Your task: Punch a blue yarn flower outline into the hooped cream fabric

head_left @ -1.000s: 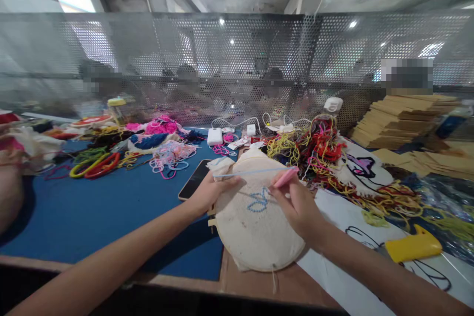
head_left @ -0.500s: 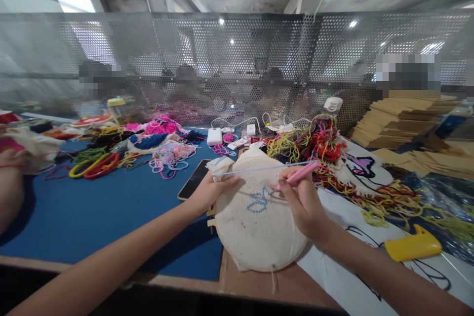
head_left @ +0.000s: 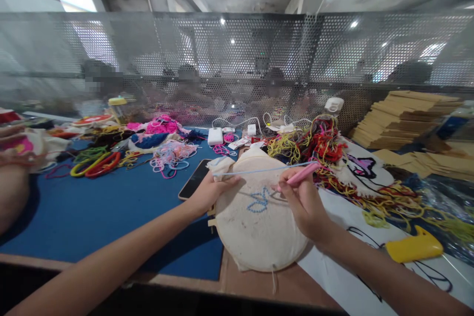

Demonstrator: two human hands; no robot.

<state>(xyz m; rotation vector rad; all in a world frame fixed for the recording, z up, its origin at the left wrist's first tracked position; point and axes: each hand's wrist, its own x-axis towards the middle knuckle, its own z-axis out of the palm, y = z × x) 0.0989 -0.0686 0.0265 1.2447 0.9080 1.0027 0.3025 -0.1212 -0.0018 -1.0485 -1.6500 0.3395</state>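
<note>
A round embroidery hoop with off-white cloth leans at the table's front edge. Blue stitches form a small leaf-like outline near its middle. My left hand is closed on the hoop's upper left edge, with bunched cloth beside the fingers. In my right hand is a pink punch needle, gripped like a pen, its tip at the cloth just right of the stitches. Light blue yarn stretches from my left hand across the hoop to the tool's back end.
A phone lies behind my left hand. Yarn piles and tangled yellow and red yarn spread behind. At right are a yellow-handled tool, drawn paper and stacked brown envelopes. Another person's arm is at far left.
My hands, the hoop and the punch needle look almost the same. At far left the other person's hand and pink-patterned cloth have shifted.
</note>
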